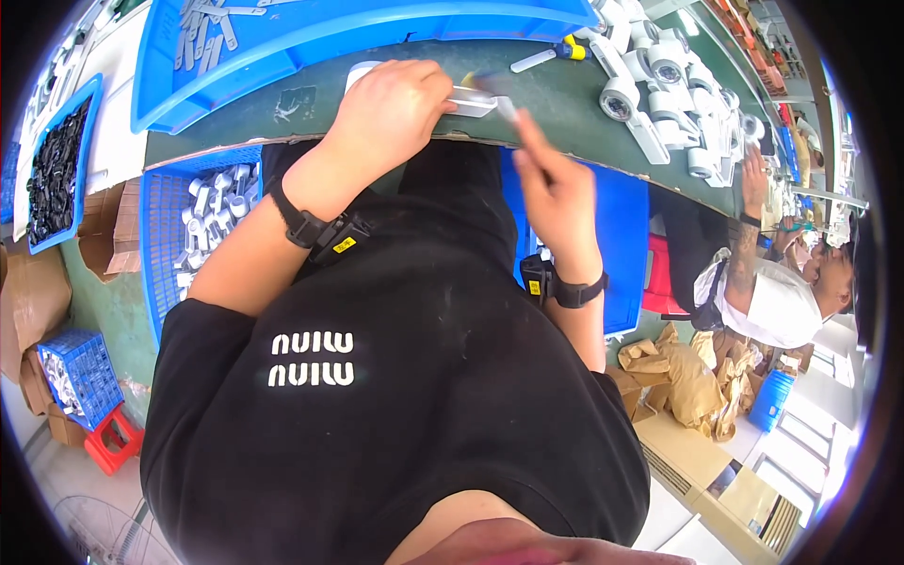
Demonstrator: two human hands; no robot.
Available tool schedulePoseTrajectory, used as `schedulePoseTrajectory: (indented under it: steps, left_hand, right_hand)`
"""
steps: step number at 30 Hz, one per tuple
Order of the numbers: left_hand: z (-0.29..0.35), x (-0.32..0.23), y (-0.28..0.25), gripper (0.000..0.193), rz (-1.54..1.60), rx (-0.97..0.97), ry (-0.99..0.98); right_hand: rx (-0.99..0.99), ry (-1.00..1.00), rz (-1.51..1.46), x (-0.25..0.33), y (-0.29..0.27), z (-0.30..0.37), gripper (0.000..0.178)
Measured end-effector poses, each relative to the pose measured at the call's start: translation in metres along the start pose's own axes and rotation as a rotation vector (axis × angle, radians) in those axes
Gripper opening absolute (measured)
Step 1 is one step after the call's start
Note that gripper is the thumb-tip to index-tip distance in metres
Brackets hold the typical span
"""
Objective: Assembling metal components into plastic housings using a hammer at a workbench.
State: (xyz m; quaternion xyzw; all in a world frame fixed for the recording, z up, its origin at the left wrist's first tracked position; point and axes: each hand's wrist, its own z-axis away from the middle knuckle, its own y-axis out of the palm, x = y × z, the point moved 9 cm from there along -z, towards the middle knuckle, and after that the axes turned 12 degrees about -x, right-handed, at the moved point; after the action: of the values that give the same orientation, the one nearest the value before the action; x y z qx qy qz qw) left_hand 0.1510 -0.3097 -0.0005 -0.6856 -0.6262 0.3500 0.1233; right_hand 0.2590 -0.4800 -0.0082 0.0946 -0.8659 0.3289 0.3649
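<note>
My left hand [395, 105] is closed round a white plastic part with a long flat arm [471, 102], held at the bench edge. The part's rounded white end [360, 73] shows beyond my knuckles; the palm hides its middle. Blurred by motion, my right hand [557, 193] meets the arm's free end, its fingertips at a small pale strip [506, 108]. A dark and yellow smear [480, 83] lies just behind the arm, too blurred to name.
A blue tray [367, 36] holds grey flat strips. White lamp-like housings [664, 85] pile up at the right, near a yellow-black object [572, 48] and a loose strip [533, 61]. Below the bench stands a blue crate [162, 250] of white parts. A co-worker's hand [754, 182] reaches in from the right.
</note>
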Motion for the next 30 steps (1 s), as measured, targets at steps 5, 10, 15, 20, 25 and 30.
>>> schedulePoseTrajectory:
  steps: [5,10,15,20,25,30]
  left_hand:
    - [-0.003,0.003,0.001,0.016,-0.012,0.133,-0.091]
    - [-0.006,-0.005,0.011,0.018,-0.025,0.185,0.025]
    - [-0.008,-0.041,0.001,0.025,0.071,0.168,0.307]
    - [0.002,-0.009,-0.015,0.035,0.039,0.083,0.123]
    - [0.006,0.015,-0.022,0.025,0.068,0.071,-0.179]
    - [0.019,0.026,-0.004,0.026,-0.028,0.097,-0.214]
  right_hand:
    - [-0.084,0.275,-0.22,-0.011,-0.011,0.003,0.045]
    - [-0.242,0.261,-0.391,-0.003,-0.032,-0.005,0.048]
    - [-0.242,0.331,-0.424,-0.009,-0.033,0.0,0.047]
    - [-0.161,0.293,-0.335,-0.018,-0.028,0.005,0.045]
    - [-0.081,0.237,-0.163,-0.005,-0.019,-0.003,0.047]
    - [-0.095,0.201,-0.115,0.003,-0.018,-0.015,0.047]
